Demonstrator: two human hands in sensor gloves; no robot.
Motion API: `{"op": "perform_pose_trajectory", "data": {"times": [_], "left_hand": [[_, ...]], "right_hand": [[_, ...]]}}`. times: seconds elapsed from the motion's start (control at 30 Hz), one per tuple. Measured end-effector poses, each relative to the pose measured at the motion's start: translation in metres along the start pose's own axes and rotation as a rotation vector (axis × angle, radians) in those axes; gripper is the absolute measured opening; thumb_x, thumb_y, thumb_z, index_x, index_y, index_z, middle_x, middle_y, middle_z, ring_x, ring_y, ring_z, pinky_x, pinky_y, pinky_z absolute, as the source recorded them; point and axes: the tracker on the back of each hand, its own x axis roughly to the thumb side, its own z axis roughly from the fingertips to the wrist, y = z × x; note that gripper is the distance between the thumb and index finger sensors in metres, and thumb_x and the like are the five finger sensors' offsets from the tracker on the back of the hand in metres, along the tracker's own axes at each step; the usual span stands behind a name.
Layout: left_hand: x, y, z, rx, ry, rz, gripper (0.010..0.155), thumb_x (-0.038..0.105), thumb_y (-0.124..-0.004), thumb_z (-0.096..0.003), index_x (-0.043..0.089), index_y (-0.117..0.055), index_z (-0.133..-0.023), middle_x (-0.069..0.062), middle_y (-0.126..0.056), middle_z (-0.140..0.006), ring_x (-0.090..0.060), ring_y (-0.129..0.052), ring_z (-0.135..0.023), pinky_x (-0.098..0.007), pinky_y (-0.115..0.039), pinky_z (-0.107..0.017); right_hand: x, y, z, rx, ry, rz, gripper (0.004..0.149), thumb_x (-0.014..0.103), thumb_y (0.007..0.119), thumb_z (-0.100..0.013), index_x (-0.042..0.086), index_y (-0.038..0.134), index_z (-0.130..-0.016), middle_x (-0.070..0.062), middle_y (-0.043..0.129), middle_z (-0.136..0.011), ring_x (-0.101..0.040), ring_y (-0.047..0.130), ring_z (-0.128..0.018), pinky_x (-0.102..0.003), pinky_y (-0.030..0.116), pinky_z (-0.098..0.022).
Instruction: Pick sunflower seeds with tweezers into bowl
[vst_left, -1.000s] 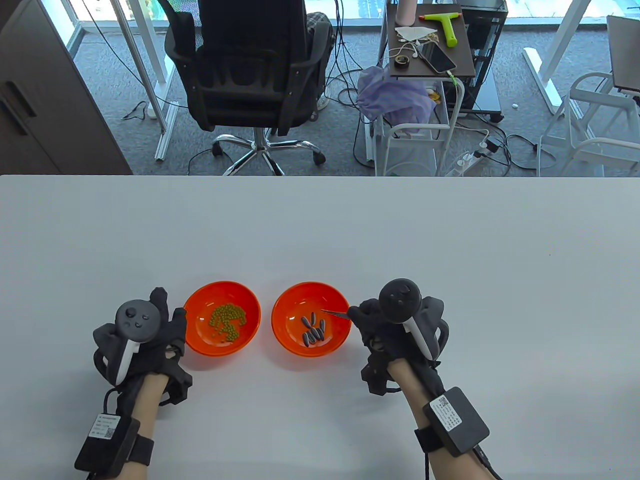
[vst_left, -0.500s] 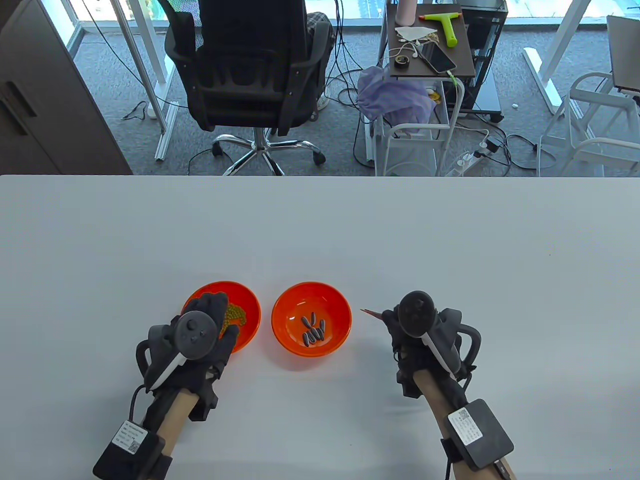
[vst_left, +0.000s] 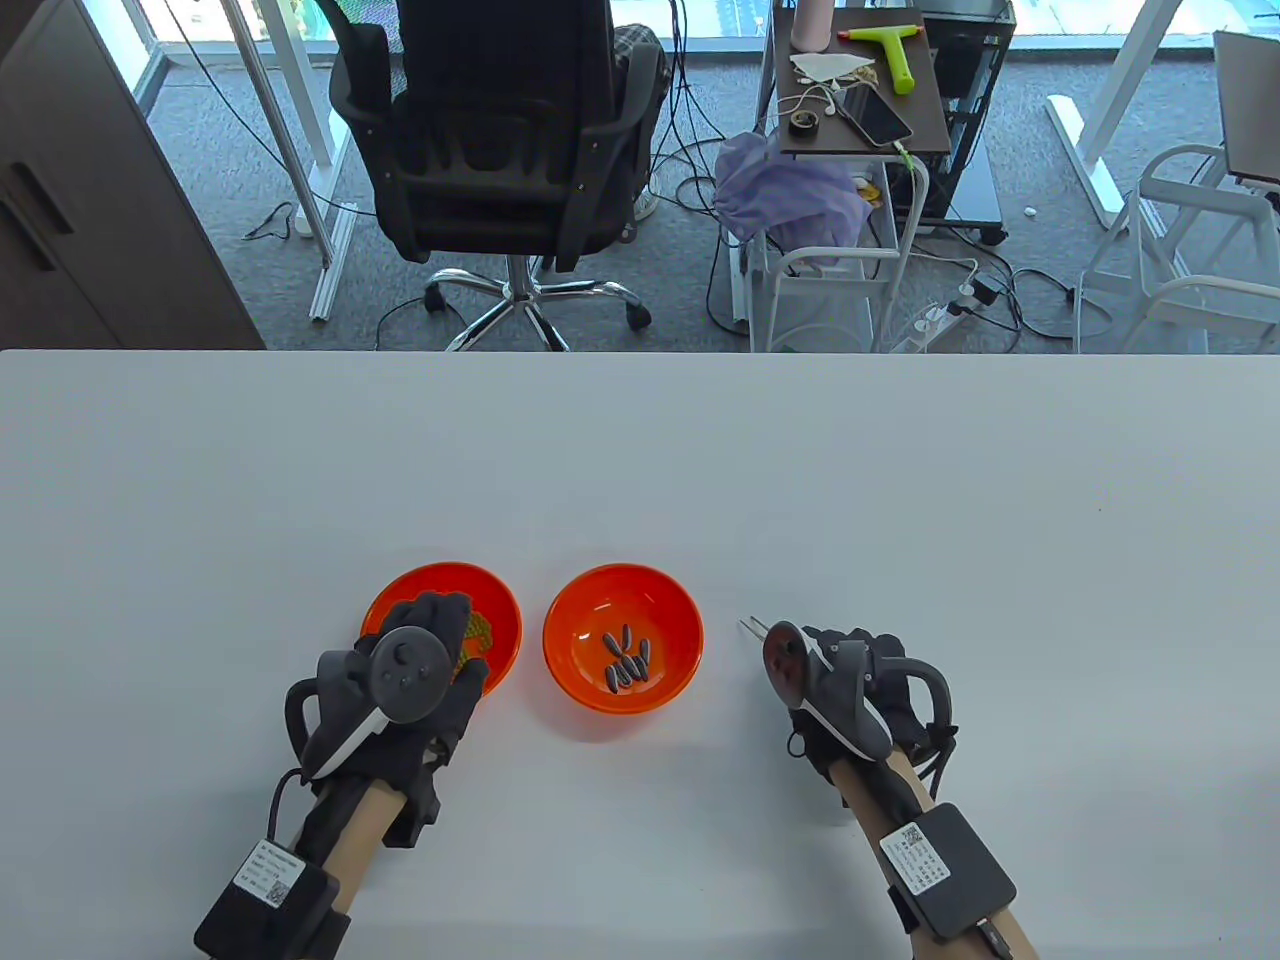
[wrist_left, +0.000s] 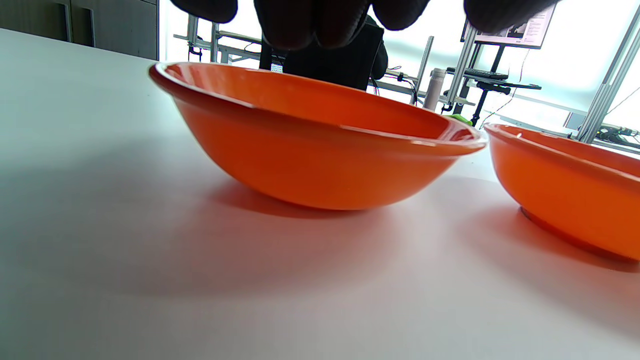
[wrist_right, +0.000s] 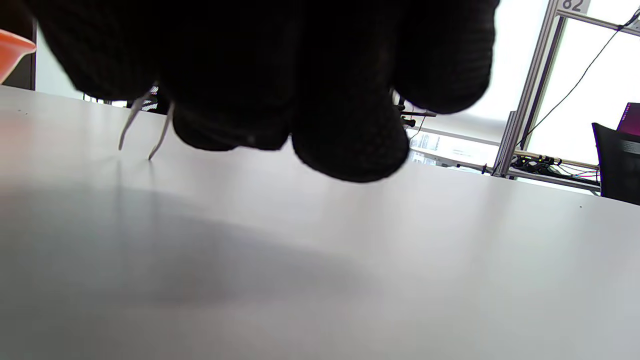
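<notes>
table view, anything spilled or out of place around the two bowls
Nothing stands out. Both bowls sit upright, seeds inside the right one, none on the table. The right hand holds tweezers beside it.

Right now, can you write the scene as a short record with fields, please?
left hand: over the near rim of the left bowl, which holds green beans
right hand: holds tweezers, tips apart, near the table
right bowl: holds sunflower seeds
tweezers: right of the right bowl, nothing between the tips
</notes>
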Motion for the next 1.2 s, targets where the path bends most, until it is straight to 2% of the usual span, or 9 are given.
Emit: {"op": "perform_pose_trajectory", "data": {"times": [0.17,0.4,0.53,0.83,0.97,1.2], "left_hand": [[-0.001,-0.001,-0.001,-0.013,0.006,0.001,0.067,0.050,-0.069,-0.0483,0.027,-0.051,-0.109,-0.006,-0.056,-0.118,-0.035,-0.060,-0.112,-0.063,-0.051,-0.079],[-0.001,-0.001,-0.001,-0.011,0.001,-0.010,0.068,0.051,-0.069,-0.0482,0.027,-0.051,-0.109,-0.006,-0.055,-0.118,-0.036,-0.060,-0.112,-0.063,-0.051,-0.079],[0.000,-0.002,-0.001,-0.016,0.000,-0.012,0.068,0.051,-0.069,-0.0482,0.027,-0.050,-0.109,-0.006,-0.055,-0.118,-0.036,-0.060,-0.112,-0.063,-0.051,-0.079],[0.001,-0.002,-0.002,-0.018,0.002,-0.021,0.068,0.051,-0.069,-0.0481,0.027,-0.050,-0.109,-0.007,-0.054,-0.118,-0.036,-0.059,-0.113,-0.063,-0.051,-0.079],[0.001,-0.002,-0.002,-0.010,0.002,-0.036,0.068,0.051,-0.069,-0.0482,0.027,-0.049,-0.109,-0.006,-0.053,-0.119,-0.036,-0.058,-0.113,-0.063,-0.050,-0.079],[0.003,-0.002,-0.002,0.014,-0.002,-0.071,0.070,0.052,-0.068,-0.0479,0.028,-0.045,-0.110,-0.005,-0.048,-0.120,-0.034,-0.052,-0.115,-0.063,-0.045,-0.080]], "right_hand": [[0.000,0.004,-0.001,0.087,0.016,0.039,0.044,0.050,0.084,-0.034,0.028,0.101,-0.068,0.016,0.103,-0.042,-0.018,0.104,-0.051,-0.044,0.083,-0.054],[-0.003,0.009,-0.001,0.142,0.062,0.020,0.041,0.049,0.083,-0.035,0.033,0.101,-0.069,0.012,0.102,-0.050,-0.022,0.100,-0.059,-0.047,0.079,-0.058],[-0.003,0.014,-0.001,0.225,0.060,0.045,0.042,0.050,0.084,-0.035,0.032,0.101,-0.070,0.007,0.098,-0.063,-0.025,0.095,-0.068,-0.049,0.075,-0.062],[0.001,0.014,0.002,0.224,0.056,0.127,0.044,0.048,0.087,-0.035,0.032,0.096,-0.074,0.006,0.097,-0.064,-0.025,0.095,-0.068,-0.049,0.075,-0.062],[0.001,0.015,0.002,0.216,0.055,0.115,0.048,0.051,0.087,-0.034,0.032,0.094,-0.077,0.006,0.097,-0.067,-0.026,0.095,-0.070,-0.049,0.074,-0.063],[0.001,0.005,0.008,0.130,0.010,0.001,0.065,0.055,0.084,-0.033,0.035,0.075,-0.094,0.004,0.085,-0.088,-0.029,0.085,-0.087,-0.050,0.067,-0.070]]}}
